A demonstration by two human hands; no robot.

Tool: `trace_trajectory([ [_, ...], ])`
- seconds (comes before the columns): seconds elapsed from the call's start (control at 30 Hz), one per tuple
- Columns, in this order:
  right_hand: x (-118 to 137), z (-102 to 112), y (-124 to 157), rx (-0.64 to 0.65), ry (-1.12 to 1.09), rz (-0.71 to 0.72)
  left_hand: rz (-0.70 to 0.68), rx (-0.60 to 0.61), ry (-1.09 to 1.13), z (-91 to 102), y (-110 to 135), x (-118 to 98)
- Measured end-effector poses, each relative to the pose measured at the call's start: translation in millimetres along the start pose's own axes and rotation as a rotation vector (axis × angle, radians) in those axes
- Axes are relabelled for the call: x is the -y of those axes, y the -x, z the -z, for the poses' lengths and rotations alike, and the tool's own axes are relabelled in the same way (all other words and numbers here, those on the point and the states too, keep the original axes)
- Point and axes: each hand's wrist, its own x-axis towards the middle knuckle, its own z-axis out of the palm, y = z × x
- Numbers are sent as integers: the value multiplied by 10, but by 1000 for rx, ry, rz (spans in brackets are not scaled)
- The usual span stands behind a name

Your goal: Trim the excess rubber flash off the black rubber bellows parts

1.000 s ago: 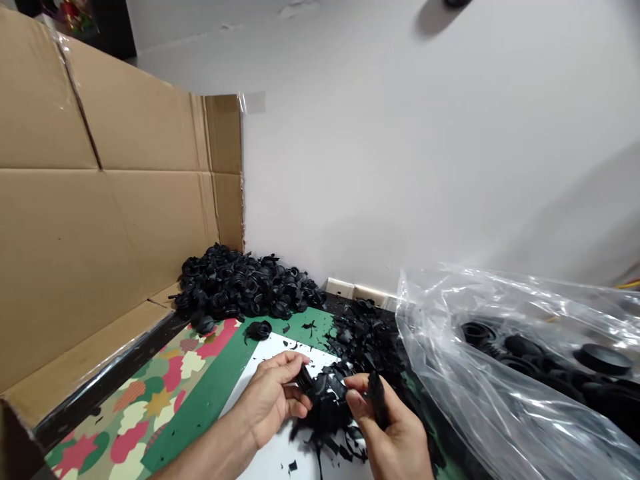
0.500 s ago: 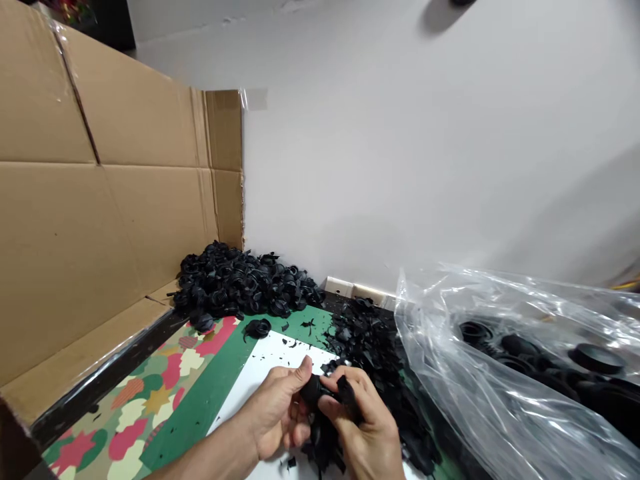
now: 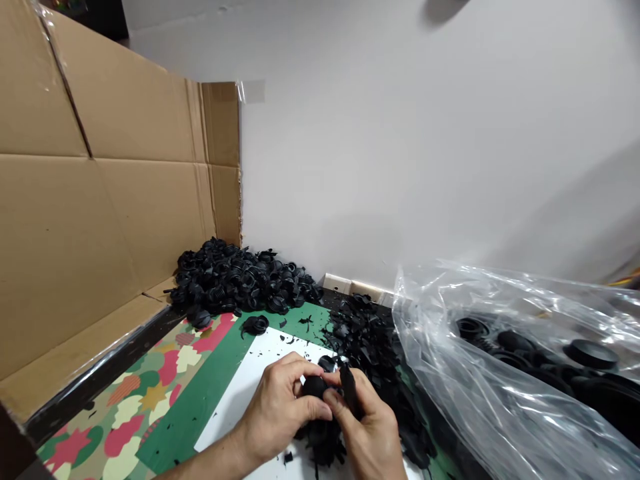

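Rubber bellows, between left hand, right hand, above black scraps

No readable text, no labels, no brands, no numbers, no signs, nothing legible anywhere in view

Green patterned mat, white sheet, black rubber scraps, ribbed rubber parts

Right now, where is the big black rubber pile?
In the head view, the black rubber pile sits left of centre, in the corner between the cardboard sheet and the white wall.
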Motion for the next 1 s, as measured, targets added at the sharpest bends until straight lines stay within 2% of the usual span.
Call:
trace_trajectory([
  [0.17, 40, -26, -6, -86, 121, 72, -88, 10, -202, -39, 78, -68],
  [0.37, 182, -110, -11, -165, 172, -37, -413, 11, -513, -57, 166, -32],
  [0.47, 220, -101, -88, -202, 191, -86, -588, 25, -495, -44, 185, -62],
  [0.57, 183, 41, -224, -283, 237, -178, -752, 171, -335, -31, 200, -129],
  [0.6, 159, 109, -264, -323, 258, -218, -761, 228, -257, -21, 194, -146],
  [0.63, 134, 178, -292, -345, 277, -248, -727, 257, -171, -6, 177, -155],
  [0.67, 110, 240, -306, -342, 288, -261, -607, 196, -75, 14, 150, -158],
  [0.73, 76, 326, -290, -295, 296, -275, -236, 112, 84, 65, 71, -140],
  [0.8, 60, 355, -239, -224, 289, -272, -28, 35, 199, 113, -8, -105],
  [0.9, 55, 325, -160, -174, 214, -289, 110, -5, 272, 144, -67, -51],
  [1.0, 73, 269, -108, -171, 95, -323, 122, 4, 404, 136, -64, -8],
])
